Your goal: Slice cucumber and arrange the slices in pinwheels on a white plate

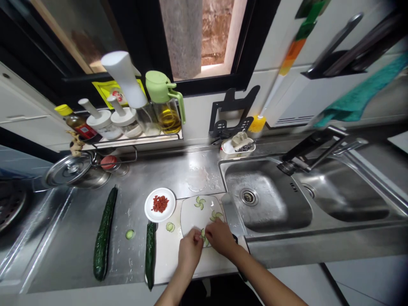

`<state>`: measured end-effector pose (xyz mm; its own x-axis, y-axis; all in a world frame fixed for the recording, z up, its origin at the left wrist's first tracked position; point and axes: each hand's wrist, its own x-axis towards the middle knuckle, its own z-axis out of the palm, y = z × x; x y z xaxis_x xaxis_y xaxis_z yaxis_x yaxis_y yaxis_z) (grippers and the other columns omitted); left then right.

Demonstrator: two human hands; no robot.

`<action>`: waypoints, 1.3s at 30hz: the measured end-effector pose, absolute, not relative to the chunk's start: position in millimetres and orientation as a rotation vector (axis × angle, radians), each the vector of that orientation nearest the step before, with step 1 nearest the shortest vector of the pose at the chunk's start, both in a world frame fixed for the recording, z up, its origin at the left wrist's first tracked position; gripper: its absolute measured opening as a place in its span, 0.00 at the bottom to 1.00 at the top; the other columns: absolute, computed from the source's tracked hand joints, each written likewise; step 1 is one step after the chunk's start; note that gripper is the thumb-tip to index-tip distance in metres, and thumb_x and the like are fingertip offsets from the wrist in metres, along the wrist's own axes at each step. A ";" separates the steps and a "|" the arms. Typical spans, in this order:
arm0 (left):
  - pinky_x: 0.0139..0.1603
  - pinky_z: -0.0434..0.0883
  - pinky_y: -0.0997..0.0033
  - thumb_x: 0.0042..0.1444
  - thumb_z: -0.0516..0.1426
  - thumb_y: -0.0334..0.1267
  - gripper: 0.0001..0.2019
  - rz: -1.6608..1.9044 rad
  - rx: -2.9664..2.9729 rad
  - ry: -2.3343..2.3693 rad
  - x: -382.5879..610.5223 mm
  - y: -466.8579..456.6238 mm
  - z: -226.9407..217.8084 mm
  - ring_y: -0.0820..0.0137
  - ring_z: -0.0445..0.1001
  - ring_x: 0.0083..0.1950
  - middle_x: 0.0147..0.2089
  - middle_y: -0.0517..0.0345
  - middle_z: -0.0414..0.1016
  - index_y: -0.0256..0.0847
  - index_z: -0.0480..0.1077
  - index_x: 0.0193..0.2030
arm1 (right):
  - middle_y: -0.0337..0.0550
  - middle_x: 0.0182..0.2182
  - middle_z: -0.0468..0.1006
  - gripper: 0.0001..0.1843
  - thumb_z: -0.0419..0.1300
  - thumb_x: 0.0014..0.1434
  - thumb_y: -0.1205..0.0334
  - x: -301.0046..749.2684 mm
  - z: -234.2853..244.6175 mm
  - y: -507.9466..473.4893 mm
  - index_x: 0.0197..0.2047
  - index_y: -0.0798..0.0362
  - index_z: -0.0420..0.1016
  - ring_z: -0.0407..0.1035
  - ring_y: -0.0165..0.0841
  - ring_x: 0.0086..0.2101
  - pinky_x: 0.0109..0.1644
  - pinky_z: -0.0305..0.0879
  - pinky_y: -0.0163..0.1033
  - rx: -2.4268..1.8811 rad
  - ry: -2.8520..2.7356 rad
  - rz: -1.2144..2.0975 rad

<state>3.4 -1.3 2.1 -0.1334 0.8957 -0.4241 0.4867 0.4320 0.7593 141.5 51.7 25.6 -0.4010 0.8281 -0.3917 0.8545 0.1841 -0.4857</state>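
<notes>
A white square plate (190, 216) lies on a pale cutting board (170, 259). Thin cucumber slices sit on it in small fans, one fan (199, 202) by the far edge. At the near edge, my left hand (191, 247) is closed beside another group of slices (204, 241); its fingertips hide what they hold. My right hand (220, 238) pinches at the same slices from the right. A cleaver (232, 214) lies flat right of the plate, its dark handle partly behind my right wrist. Left of the plate are loose slices (170, 227) and a cut cucumber (150, 255).
A round white plate (148, 208) holds small red pieces (160, 204). A whole cucumber (105, 236) and a cucumber end (129, 234) lie on the steel counter further left. The double sink (267, 199) is at right. Seasoning jars and an oil bottle (165, 104) line the shelf.
</notes>
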 end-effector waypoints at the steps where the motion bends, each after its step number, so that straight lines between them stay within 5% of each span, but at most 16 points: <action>1: 0.33 0.62 0.75 0.51 0.53 0.33 0.07 0.543 1.205 1.782 4.5 -1.1 2.7 0.72 0.70 0.28 0.25 0.62 0.73 0.42 0.72 0.34 | 0.46 0.28 0.77 0.10 0.54 0.55 0.66 140.7 26.1 51.9 0.27 0.53 0.75 0.66 0.40 0.41 0.39 0.53 0.40 1.670 2.397 -0.996; 17: 0.32 0.59 0.76 0.53 0.52 0.35 0.08 0.525 1.299 1.790 7.0 -0.1 1.0 0.73 0.66 0.26 0.22 0.63 0.70 0.41 0.68 0.25 | 0.46 0.34 0.77 0.11 0.51 0.61 0.64 141.6 11.8 52.3 0.33 0.53 0.74 0.63 0.40 0.45 0.40 0.50 0.42 1.516 2.490 -0.781; 39: 0.41 0.66 0.72 0.54 0.51 0.32 0.10 0.439 1.484 1.824 8.2 -3.4 2.4 0.69 0.72 0.37 0.34 0.54 0.72 0.41 0.74 0.31 | 0.43 0.35 0.74 0.07 0.55 0.59 0.68 152.0 1.1 41.6 0.32 0.52 0.73 0.61 0.38 0.43 0.39 0.50 0.41 1.460 2.668 -0.588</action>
<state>8.2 -3.4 2.4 -0.0654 0.9443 -0.3224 0.6940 0.2752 0.6653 152.0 41.6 1.1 -0.5548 0.8032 -0.2168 0.8200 0.4838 -0.3059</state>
